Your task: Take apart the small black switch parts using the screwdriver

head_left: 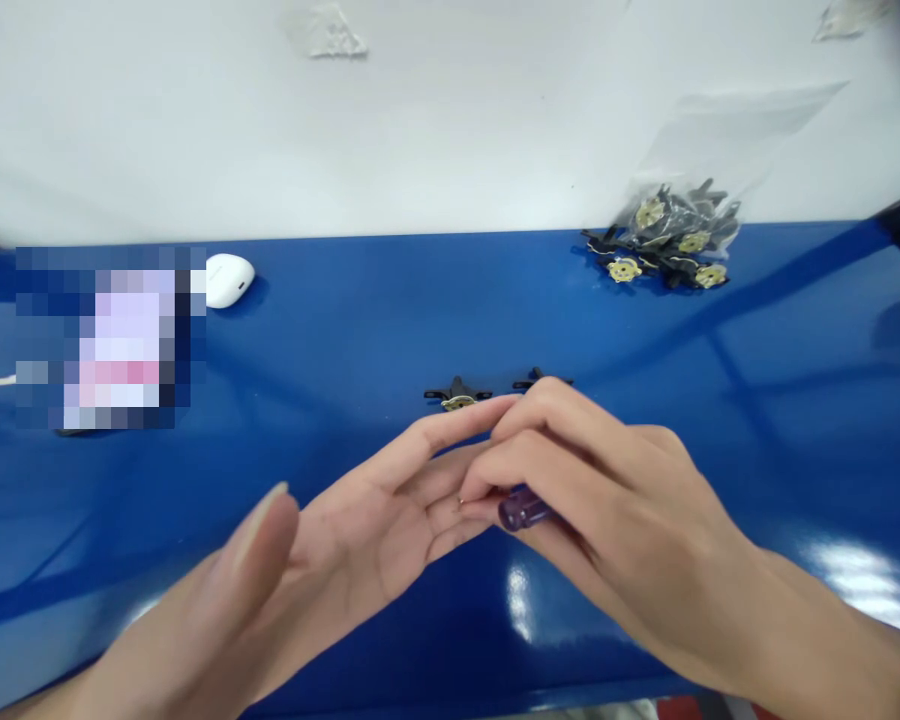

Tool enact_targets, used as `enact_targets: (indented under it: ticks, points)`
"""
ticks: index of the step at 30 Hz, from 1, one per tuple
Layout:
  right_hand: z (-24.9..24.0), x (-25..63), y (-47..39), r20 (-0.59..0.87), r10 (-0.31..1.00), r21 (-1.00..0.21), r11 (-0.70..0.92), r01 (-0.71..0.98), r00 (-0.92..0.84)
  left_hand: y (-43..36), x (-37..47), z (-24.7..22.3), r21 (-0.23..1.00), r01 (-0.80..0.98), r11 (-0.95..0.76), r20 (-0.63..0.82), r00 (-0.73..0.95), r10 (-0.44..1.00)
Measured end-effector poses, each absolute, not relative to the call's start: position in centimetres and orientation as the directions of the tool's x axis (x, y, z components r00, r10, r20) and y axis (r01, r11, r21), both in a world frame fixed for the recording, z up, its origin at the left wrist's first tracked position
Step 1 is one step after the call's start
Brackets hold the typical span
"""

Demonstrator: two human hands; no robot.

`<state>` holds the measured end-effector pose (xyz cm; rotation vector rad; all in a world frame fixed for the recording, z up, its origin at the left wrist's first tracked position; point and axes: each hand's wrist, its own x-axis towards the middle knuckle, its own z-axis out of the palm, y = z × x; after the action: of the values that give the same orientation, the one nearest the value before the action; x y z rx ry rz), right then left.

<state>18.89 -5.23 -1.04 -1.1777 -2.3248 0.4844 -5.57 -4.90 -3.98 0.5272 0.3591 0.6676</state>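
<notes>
My left hand (375, 520) lies palm up with its fingers stretched out and its thumb apart. Over its fingers, my right hand (607, 500) is bent, with the fingertips touching the left fingers. A dark purple screwdriver handle (521, 510) is tucked in my right hand; its shaft is hidden. A tiny shiny piece (461, 502), too small to name, shows at the right fingertips. Just beyond the hands, a black part with a brass-coloured disc (459, 396) rests on the blue table. A similar black part (540, 379) is partly covered by my right hand.
Several black parts with brass discs (625, 269) lie at the back right, by and within a clear plastic bag (690, 215). A white earbud case (229, 280) and a blurred-out phone (124, 345) are at the left. A white wall (450, 130) borders the blue table (375, 310).
</notes>
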Motion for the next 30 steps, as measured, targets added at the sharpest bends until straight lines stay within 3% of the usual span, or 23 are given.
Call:
enact_targets:
  ticks: [3,7,10,14,24,30]
  points:
    - [-0.8,19.7,-4.8,0.284,0.863,-0.566,0.503,0.653,-0.418,-4.1,-5.5,-3.3,0.696,-0.446,0.563,-0.130,0.692,0.710]
    - [-1.0,20.7,-4.0,0.275,0.895,-0.595,0.446,0.668,-0.353,-3.1,-5.2,-1.4,0.814,-0.417,0.404,-0.165,0.500,0.850]
    - [-1.4,21.0,-3.6,0.195,0.887,-0.557,0.452,0.697,-0.419,-2.7,-5.0,-0.7,0.818,-0.430,0.383,-0.227,0.371,0.901]
    - [-2.0,20.7,-3.6,0.100,0.851,-0.483,0.495,0.722,-0.516,-2.4,-4.8,-0.6,0.811,-0.423,0.404,-0.271,0.340,0.900]
    - [-2.5,20.1,-3.9,0.121,0.823,-0.465,0.542,0.700,-0.556,-2.2,-5.2,-0.7,0.816,-0.396,0.422,-0.276,0.375,0.885]
    - [-2.3,19.7,-4.0,0.138,0.846,-0.534,0.502,0.680,-0.516,-2.3,-5.2,-0.9,0.865,-0.334,0.374,-0.259,0.341,0.904]
